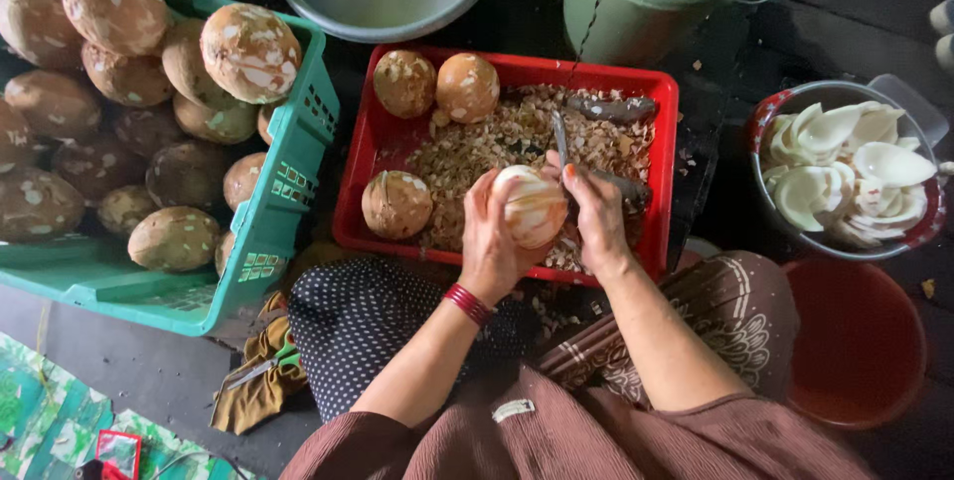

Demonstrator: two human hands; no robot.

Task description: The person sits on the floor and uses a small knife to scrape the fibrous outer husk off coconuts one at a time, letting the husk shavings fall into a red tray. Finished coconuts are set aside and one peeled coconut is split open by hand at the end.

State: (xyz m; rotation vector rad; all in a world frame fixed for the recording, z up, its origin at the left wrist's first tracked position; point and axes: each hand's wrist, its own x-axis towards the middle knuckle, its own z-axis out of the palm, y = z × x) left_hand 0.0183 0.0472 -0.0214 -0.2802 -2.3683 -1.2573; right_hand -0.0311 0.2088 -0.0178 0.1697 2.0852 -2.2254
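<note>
Both hands [542,227] hold coconut [532,204], knife [559,137] pointing away.

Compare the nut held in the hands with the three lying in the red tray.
The held nut is mostly pale, cream-white with faint orange streaks; the three tray nuts are brown with only scattered white flecks. The held nut is gripped by the left hand above the shavings while the right hand works a blade at it; the tray nuts rest untouched in the red tray. All are round and of similar size.
</note>
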